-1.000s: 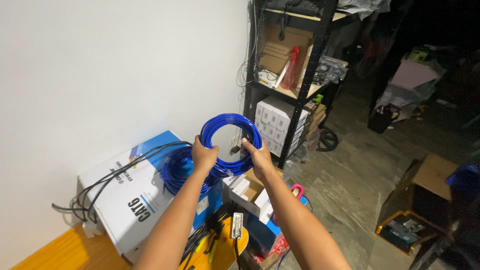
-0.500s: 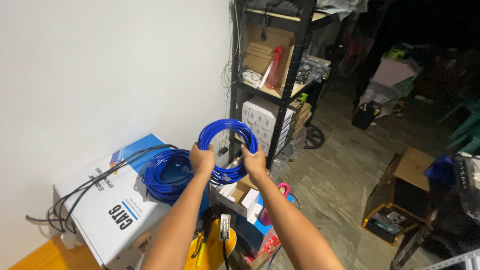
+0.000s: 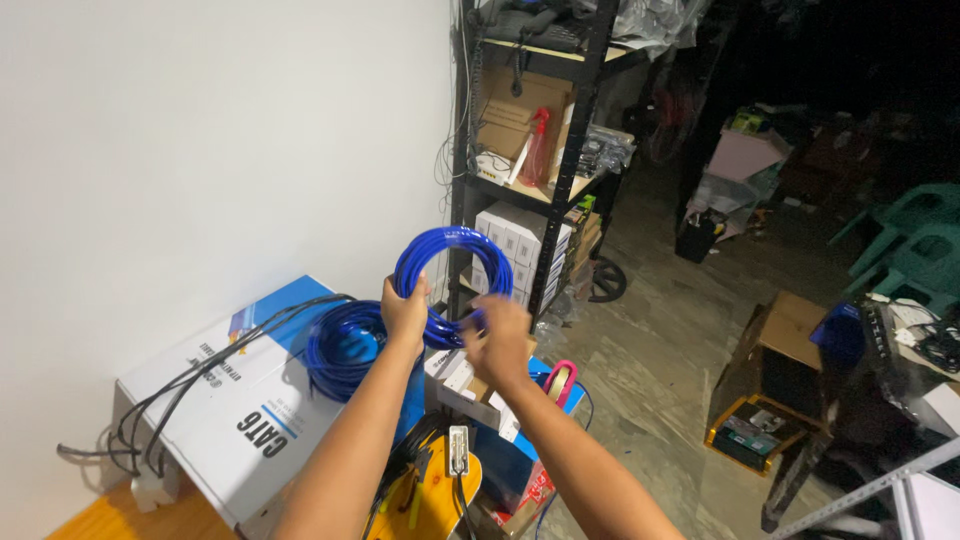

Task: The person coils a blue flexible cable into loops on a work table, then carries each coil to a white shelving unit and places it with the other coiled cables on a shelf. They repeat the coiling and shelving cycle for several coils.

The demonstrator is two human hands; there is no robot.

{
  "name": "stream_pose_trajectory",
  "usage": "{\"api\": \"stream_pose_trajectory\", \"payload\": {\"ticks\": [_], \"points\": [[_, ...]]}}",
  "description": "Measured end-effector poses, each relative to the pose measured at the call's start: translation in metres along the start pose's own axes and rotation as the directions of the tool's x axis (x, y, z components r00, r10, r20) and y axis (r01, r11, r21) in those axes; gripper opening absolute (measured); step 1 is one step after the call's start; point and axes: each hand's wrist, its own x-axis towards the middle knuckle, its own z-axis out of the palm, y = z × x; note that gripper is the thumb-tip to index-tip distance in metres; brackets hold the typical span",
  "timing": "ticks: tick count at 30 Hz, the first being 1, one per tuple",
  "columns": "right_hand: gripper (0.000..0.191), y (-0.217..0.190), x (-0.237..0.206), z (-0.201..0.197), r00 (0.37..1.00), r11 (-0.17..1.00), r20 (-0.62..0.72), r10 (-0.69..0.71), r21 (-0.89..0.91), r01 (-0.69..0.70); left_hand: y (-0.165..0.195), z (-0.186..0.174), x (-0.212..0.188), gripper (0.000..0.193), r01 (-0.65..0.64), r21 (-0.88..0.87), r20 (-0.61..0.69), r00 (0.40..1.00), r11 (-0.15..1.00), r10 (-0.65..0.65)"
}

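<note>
My left hand grips a small coil of blue cable at its left side and holds it upright in front of me. My right hand is blurred just below and right of the coil, its fingers closed around a strand of the same blue cable. A larger coil of blue cable lies on top of a white and blue cardboard box to the left, joined to the coil in my hands.
Black cables trail over the box toward the white wall. A black metal shelf with cardboard boxes stands behind. Small boxes and a yellow object sit below my arms. Open cartons and green chairs crowd the floor at right.
My right hand has slid from the coil's right side down to below it, now blurred with motion. The view has shifted slightly left and the coil stays held up.
</note>
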Motion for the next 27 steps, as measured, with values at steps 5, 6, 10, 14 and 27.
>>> {"api": "stream_pose_trajectory", "payload": {"ticks": [5, 6, 10, 14, 27], "points": [[0.057, -0.039, -0.004, -0.01, 0.934, 0.977, 0.317, -0.163, -0.08, 0.197, 0.0, 0.0, -0.004, 0.032, 0.035, -0.066, 0.065, 0.997, 0.997, -0.031], [0.058, -0.043, -0.003, -0.008, 0.941, 0.976, 0.301, -0.155, -0.099, 0.192, 0.003, 0.0, -0.006, 0.033, 0.072, -0.123, 0.087, 0.994, 0.99, -0.061], [0.063, -0.046, -0.001, 0.001, 0.96, 0.974, 0.252, -0.126, -0.153, 0.167, 0.015, -0.002, -0.014, 0.036, 0.223, -0.227, 0.196, 0.964, 0.948, -0.179], [0.06, -0.033, 0.006, 0.014, 0.968, 0.996, 0.239, 0.081, -0.041, -0.074, 0.024, -0.002, -0.015, 0.031, 0.314, -0.356, 0.386, 0.907, 0.88, -0.168], [0.04, 0.033, 0.058, -0.003, 0.613, -0.369, 0.781, 0.114, 0.607, -0.704, 0.04, -0.053, 0.005, 0.053, -0.477, 0.376, 0.127, 0.876, 0.794, 0.465]]}}
